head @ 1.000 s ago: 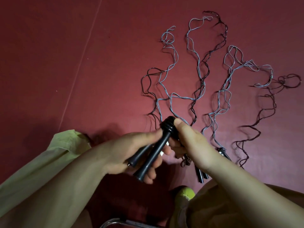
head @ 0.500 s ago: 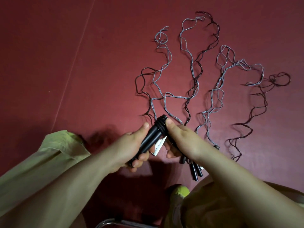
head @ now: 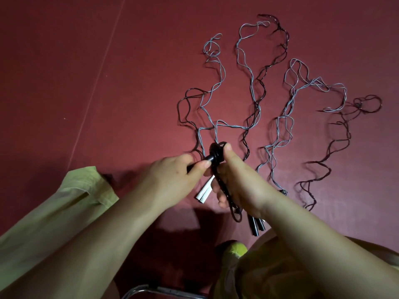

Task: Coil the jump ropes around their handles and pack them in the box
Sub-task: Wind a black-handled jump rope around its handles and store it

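Both hands' grip on black handles [head: 214, 157]; left hand [head: 172, 180], right hand [head: 237, 182]; wavy ropes [head: 252, 100] sprawl beyond on red floor [head: 86, 61].

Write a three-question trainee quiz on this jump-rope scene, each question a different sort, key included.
1. True or false: the left hand grips a ribbed black plastic handle.
2. The thin grey and dark wavy ropes lie on: A) a white cloth, B) a red floor, C) a wooden tray.
3. Fill in: the right hand holds a coiled ____ rope.

Key: 1 true; 2 B; 3 black.
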{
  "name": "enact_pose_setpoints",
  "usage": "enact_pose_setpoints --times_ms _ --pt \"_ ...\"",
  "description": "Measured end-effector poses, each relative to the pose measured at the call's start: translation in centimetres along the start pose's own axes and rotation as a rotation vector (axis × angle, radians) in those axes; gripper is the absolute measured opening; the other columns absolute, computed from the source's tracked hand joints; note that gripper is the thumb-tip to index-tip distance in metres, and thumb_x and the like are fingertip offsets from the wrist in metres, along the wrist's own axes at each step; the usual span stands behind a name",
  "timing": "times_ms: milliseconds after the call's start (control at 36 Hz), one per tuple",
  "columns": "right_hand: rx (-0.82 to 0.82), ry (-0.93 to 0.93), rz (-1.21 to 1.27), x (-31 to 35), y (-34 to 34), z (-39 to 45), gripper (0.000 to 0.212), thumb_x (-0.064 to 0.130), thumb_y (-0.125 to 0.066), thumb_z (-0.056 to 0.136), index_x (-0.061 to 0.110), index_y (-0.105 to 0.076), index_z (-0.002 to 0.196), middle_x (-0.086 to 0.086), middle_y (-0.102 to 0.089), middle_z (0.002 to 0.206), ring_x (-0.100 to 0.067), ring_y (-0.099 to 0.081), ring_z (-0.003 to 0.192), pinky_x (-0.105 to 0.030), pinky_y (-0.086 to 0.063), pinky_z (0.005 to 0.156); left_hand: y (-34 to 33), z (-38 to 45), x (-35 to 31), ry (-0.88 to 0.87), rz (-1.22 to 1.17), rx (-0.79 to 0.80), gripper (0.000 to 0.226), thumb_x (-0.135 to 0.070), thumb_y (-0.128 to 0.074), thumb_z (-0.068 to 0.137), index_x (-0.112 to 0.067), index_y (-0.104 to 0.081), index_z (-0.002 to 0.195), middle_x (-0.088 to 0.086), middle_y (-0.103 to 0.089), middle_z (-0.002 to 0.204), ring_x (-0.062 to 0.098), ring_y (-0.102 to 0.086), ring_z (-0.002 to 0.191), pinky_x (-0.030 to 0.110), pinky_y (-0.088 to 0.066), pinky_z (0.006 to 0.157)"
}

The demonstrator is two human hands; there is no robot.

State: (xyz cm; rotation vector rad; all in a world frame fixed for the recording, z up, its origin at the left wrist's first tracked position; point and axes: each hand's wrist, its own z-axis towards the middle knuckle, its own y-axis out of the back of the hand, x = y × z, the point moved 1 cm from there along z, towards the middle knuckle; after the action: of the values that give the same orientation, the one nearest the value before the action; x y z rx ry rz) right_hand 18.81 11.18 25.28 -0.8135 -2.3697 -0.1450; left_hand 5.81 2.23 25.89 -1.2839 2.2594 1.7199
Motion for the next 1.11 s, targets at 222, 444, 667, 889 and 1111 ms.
enact_pose_setpoints --times_ms 222,444,667,889,1111 --pt "-0.146 0.179 0.04 0.0 0.9 0.5 0.061 0.073 -0.035 0.086 0.024 -0.064 0.064 0.0 -0.048 0.055 -0.015 -0.035 0.042 -0.037 -0.031 0.058 0.6 0.4 -2.0 -0.083 0.145 -0.096 0.045 -0.061 -0.034 0.092 -0.019 -0.043 0.08 -0.003 -0.044 0.071 0.025 -0.04 0.075 0.032 -0.028 0.063" --pt "-0.041 0.205 0.221 0.7 1.2 -0.2 0.044 0.052 -0.031 0.099 0.013 -0.05 0.09 0.001 -0.039 0.055 -0.012 -0.026 0.043 -0.029 -0.024 0.049 1.3 1.8 -1.7 0.043 -0.353 0.285 0.042 -0.058 -0.052 0.086 -0.017 -0.05 0.075 0.0 -0.051 0.065 0.019 -0.044 0.053 0.033 -0.036 0.06" --pt "0.025 0.336 0.234 0.9 1.4 -0.3 0.046 0.052 -0.036 0.08 0.011 -0.047 0.098 0.0 -0.037 0.055 -0.014 -0.027 0.044 -0.026 -0.033 0.045 2.2 0.7 -2.4 0.111 -0.882 0.661 0.021 -0.043 -0.062 0.076 -0.024 -0.072 0.079 0.003 -0.068 0.065 0.019 -0.062 0.055 0.037 -0.049 0.067" --pt "0.004 0.419 0.151 1.7 1.9 -0.4 0.048 0.06 -0.037 0.079 0.014 -0.043 0.074 -0.004 -0.037 0.059 -0.03 -0.028 0.059 -0.027 -0.032 0.047 1.4 0.3 -2.4 0.282 -1.399 1.021 0.064 -0.074 -0.04 0.075 -0.014 -0.062 0.077 -0.001 -0.042 0.051 0.013 -0.042 0.039 0.018 -0.038 0.041" --pt "-0.01 0.355 -0.052 1.6 2.4 -0.8 0.058 0.068 -0.033 0.086 0.016 -0.046 0.066 0.0 -0.037 0.057 -0.013 -0.029 0.044 -0.026 -0.022 0.046 1.0 0.1 -2.5 0.24 -1.071 0.637 0.059 -0.065 -0.029 0.086 -0.014 -0.056 0.075 -0.001 -0.041 0.048 0.015 -0.038 0.038 0.02 -0.024 0.044"
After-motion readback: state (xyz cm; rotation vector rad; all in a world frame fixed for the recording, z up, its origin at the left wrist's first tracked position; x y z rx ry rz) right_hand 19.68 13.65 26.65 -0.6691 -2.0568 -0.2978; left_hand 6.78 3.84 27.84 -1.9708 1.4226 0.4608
